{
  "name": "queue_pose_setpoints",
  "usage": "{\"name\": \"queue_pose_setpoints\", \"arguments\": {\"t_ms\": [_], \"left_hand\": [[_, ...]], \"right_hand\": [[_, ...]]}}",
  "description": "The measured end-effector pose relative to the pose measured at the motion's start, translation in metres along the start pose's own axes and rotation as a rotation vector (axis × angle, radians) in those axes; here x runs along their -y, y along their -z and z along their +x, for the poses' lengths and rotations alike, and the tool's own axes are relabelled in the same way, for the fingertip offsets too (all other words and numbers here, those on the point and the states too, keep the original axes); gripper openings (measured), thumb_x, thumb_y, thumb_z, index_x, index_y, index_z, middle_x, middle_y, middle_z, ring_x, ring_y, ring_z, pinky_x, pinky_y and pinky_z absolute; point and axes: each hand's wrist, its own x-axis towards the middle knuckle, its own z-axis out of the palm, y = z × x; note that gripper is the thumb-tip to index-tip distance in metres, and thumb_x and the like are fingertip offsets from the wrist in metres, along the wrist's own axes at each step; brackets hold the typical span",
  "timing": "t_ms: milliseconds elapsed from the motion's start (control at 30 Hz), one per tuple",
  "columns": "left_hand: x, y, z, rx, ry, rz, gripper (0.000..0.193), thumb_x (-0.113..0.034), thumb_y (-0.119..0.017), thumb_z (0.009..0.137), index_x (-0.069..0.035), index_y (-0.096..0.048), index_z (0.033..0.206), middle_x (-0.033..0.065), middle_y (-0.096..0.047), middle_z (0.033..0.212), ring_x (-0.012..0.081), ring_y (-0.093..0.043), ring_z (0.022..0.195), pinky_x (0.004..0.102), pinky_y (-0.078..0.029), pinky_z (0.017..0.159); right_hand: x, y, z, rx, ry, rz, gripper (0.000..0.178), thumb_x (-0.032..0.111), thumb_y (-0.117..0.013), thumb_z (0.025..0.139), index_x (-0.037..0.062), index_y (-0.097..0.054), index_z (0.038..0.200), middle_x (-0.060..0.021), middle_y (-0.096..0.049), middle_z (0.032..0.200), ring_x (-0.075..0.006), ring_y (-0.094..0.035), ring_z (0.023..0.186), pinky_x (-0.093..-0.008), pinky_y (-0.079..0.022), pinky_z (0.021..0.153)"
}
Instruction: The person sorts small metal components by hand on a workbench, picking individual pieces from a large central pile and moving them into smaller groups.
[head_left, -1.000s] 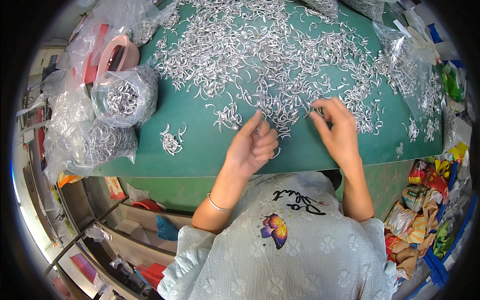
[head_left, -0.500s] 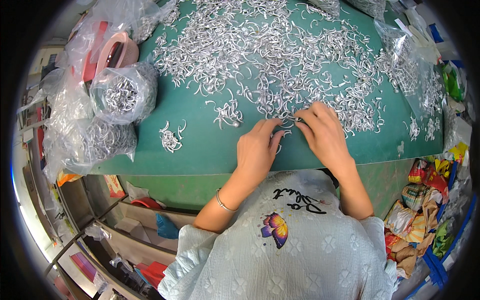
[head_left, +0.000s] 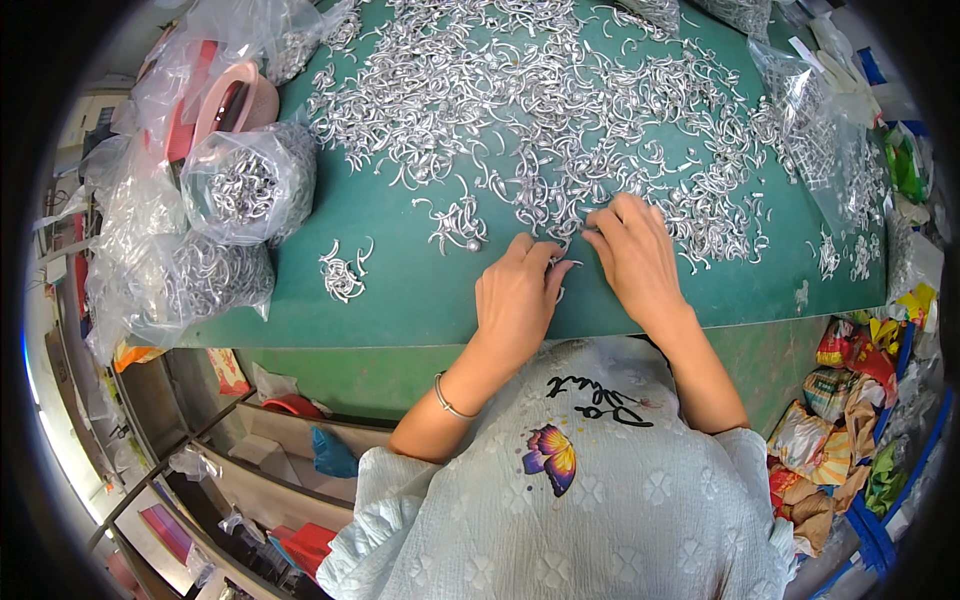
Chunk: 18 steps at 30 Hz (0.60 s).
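Many small curved silvery pieces [head_left: 470,90] lie spread over the green tabletop [head_left: 400,290]. At the near side of the spread, my left hand [head_left: 515,300] has thumb and forefinger closed on a small curved silvery piece [head_left: 570,263], partly hidden by the fingers. My right hand [head_left: 637,258] is just to the right, its fingers bent and thumb drawn in at the edge of the spread. Whatever its fingertips hold is too small to make out. Left of my hands are a small cluster of pieces [head_left: 458,225] and a smaller one [head_left: 343,275].
Clear plastic bags [head_left: 285,190] of silvery pieces stand at the left beside a pink basket [head_left: 262,100]. Another clear bag [head_left: 815,130] lies at the right edge. Below the table are an open drawer [head_left: 290,470] at left and colourful packages [head_left: 815,430] at right.
My right hand has shifted slightly up and left, its thumb drawn closer to its fingers. My left hand has moved only a little, its thumb and forefinger closer together.
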Motion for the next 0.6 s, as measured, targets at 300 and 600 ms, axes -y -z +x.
{"name": "queue_pose_setpoints", "arguments": {"t_ms": [300, 600], "left_hand": [[-0.001, 0.006, -0.003, -0.024, 0.070, -0.245, 0.009, -0.011, -0.068, 0.086, -0.004, -0.066, 0.091, 0.0068, -0.054, 0.076, 0.0210, -0.053, 0.054, 0.0345, -0.040, 0.051], [-0.009, 0.008, 0.005, 0.562, 0.770, -1.497, 0.040, -0.039, -0.044, 0.102, -0.003, -0.060, 0.103, -0.0015, -0.048, 0.070, 0.0058, -0.035, 0.055, 0.0194, -0.024, 0.044]], "right_hand": [[-0.013, 0.029, -0.013, 0.060, -0.689, 1.823, 0.010, 0.011, -0.056, 0.097, 0.0028, -0.061, 0.097, 0.0010, -0.054, 0.082, -0.0059, -0.040, 0.064, -0.0203, -0.033, 0.057], [0.011, 0.024, -0.024, 0.127, -0.530, 1.073, 0.010, 0.008, -0.066, 0.089, 0.0034, -0.066, 0.098, 0.0062, -0.049, 0.072, -0.0029, -0.038, 0.062, -0.0205, -0.031, 0.054]]}}
